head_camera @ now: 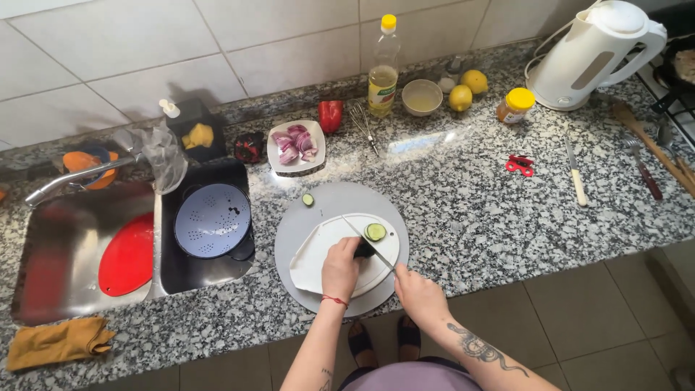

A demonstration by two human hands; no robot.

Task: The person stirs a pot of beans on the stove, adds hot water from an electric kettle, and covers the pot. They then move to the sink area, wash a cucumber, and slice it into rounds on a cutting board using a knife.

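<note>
Dark green cucumber lying on a white plate, mostly hidden under the left hand, cut end pointing to two o'clock. One pale green slice with a dark rim flat on the plate just beyond the cut end. Left grip closed over the cucumber, pressing it down. Right hand at five o'clock from the plate, grip wrapped on the handle of a knife, blade slanting up to ten o'clock across the cucumber. Plate resting on a round grey board on the speckled granite surface. Another small slice on the board at twelve o'clock from the plate. Small square white dish farther back, at eleven o'clock, holding purple onion pieces. Small pale bowl at one o'clock, contents perhaps a yellowish liquid, hard to tell. Oil bottle with a yellow cap just left of it, partly full. White perforated colander at nine o'clock, sitting in a dark pot
</note>
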